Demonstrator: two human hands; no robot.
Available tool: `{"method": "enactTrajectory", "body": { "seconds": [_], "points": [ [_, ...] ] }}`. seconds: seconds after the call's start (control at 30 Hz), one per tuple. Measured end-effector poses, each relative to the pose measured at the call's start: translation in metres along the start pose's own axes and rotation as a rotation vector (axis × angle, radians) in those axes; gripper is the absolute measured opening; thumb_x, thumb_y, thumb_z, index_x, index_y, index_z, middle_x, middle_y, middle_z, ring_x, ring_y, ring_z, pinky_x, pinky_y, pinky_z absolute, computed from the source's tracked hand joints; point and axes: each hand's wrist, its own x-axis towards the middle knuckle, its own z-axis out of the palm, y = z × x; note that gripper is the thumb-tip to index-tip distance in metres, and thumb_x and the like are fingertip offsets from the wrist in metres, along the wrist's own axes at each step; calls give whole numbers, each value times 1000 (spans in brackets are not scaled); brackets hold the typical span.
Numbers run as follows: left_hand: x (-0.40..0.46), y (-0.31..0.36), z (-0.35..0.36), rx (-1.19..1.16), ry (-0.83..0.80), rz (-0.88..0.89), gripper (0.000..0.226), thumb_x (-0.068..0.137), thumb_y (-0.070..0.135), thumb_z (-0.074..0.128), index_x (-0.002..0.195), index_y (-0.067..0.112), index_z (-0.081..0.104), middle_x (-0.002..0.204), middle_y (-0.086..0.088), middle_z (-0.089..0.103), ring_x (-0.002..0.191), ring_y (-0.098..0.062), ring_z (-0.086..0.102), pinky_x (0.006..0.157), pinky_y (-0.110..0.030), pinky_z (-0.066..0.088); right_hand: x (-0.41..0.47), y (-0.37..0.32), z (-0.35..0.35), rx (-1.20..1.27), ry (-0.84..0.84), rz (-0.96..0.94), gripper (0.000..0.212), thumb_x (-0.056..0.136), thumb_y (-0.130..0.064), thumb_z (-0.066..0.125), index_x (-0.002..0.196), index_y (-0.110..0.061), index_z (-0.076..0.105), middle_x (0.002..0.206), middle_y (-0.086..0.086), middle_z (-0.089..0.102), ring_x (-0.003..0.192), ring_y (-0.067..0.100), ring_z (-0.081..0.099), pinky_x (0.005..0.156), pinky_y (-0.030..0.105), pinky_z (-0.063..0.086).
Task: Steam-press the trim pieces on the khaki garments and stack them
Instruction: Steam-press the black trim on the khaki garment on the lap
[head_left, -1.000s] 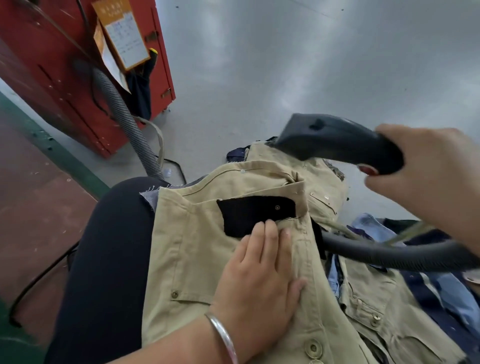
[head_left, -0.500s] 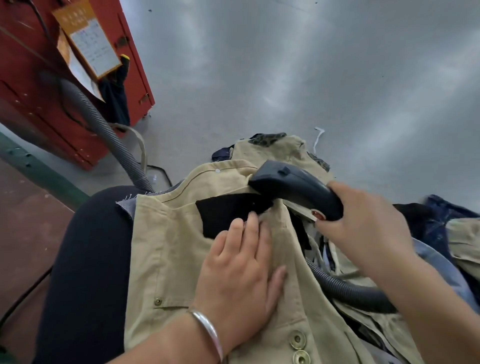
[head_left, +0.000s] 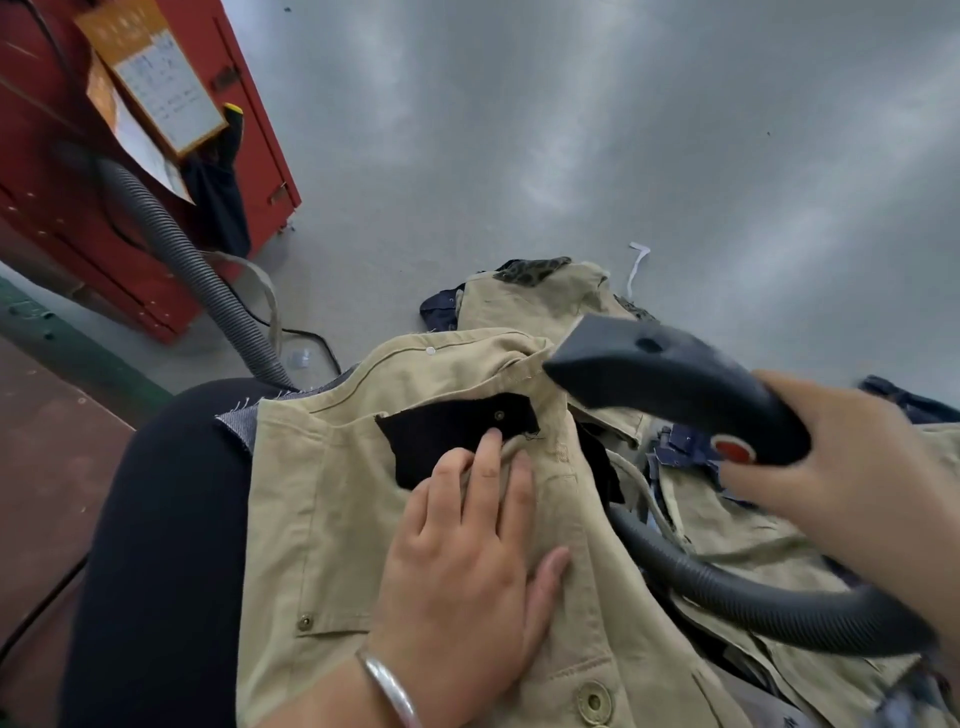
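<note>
A khaki garment (head_left: 322, 519) lies over my lap, with a black trim piece (head_left: 441, 431) on its upper part. My left hand (head_left: 467, 561) rests flat on the khaki cloth, fingers spread, fingertips touching the lower edge of the black trim. My right hand (head_left: 852, 467) grips the dark grey steamer head (head_left: 670, 384), which hovers just right of and above the trim, its nozzle pointing left. The steamer's corrugated hose (head_left: 753, 597) curves under my right forearm. More khaki garments (head_left: 550, 301) lie piled beyond and to the right.
A red cabinet (head_left: 104, 218) with a clipboard (head_left: 161, 93) stands at the upper left, a grey ribbed hose (head_left: 171, 244) running down from it. Grey floor (head_left: 623, 130) spreads ahead. Dark blue fabric scraps (head_left: 680, 441) lie among the pile on the right.
The steamer head has lifted off the black trim and drawn back to the right. My left hand stays flat on the garment, its fingers slightly further onto the trim.
</note>
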Motion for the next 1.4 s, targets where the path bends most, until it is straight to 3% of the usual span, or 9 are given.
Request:
{"method": "enactTrajectory", "body": {
  "seconds": [0.13, 0.27, 0.5, 0.67, 0.77, 0.93, 1.17, 1.3, 1.4],
  "points": [
    [1, 0, 2, 23, 32, 22, 66, 89, 52, 36, 130, 5, 57, 134, -20, 52, 110, -37, 53, 92, -45, 34, -10, -11, 20, -161, -116, -4, 20, 74, -40, 72, 80, -39, 53, 56, -14, 56, 51, -2, 50, 44, 24, 34],
    [0, -1, 2, 34, 18, 27, 64, 90, 50, 36, 130, 4, 56, 135, -20, 52, 111, -38, 53, 93, -45, 34, 17, -22, 29, -111, -97, -5, 15, 78, -40, 69, 85, -35, 58, 59, -13, 57, 54, 2, 51, 47, 24, 32],
    [-1, 1, -1, 13, 8, 10, 63, 89, 50, 37, 129, 6, 57, 133, -18, 54, 110, -36, 54, 89, -46, 43, 82, -32, 31, 89, -11, 124, 15, 80, -27, 70, 92, -27, 60, 76, 1, 66, 73, 30, 69, 74, 41, 57],
    [-1, 0, 1, 13, 34, 11, 63, 89, 51, 37, 130, 6, 57, 133, -19, 53, 110, -37, 52, 91, -45, 34, 45, -10, 0, 165, -36, 26, 15, 74, -28, 72, 83, -31, 60, 57, -3, 64, 43, 12, 60, 48, 33, 51],
    [-1, 1, 2, 10, 34, 15, 64, 89, 51, 36, 130, 6, 56, 133, -20, 54, 109, -38, 53, 91, -46, 33, 9, -7, -10, 27, -91, 2, 24, 65, -41, 66, 87, -40, 58, 64, -19, 65, 42, 8, 56, 47, 29, 46],
    [0, 1, 2, 8, 31, 13, 64, 88, 51, 38, 127, 5, 59, 133, -19, 54, 110, -37, 54, 90, -45, 34, -2, -18, 11, -134, -169, -5, 15, 75, -40, 68, 75, -40, 53, 57, -11, 59, 53, 1, 53, 46, 23, 34],
    [1, -1, 3, 5, 28, 21, 64, 89, 50, 38, 128, 4, 58, 133, -20, 53, 110, -37, 55, 89, -45, 34, 39, -34, 34, -53, -66, -20, 15, 78, -36, 69, 84, -30, 57, 63, -8, 59, 58, 12, 55, 50, 28, 35],
    [1, 0, 2, -24, -2, 21, 63, 89, 50, 38, 130, 6, 56, 134, -19, 53, 111, -36, 53, 90, -46, 35, 78, -46, 45, -46, -6, 19, 16, 83, -35, 69, 93, -28, 58, 84, 0, 64, 79, 27, 61, 66, 32, 43],
    [-1, -4, -7, -89, -38, 15, 63, 89, 52, 40, 132, 9, 56, 138, -17, 50, 115, -34, 53, 94, -45, 43, 92, -45, 36, 6, 64, 85, 19, 84, -33, 68, 101, -28, 61, 84, 0, 66, 78, 28, 65, 72, 36, 51]
  ]
}}
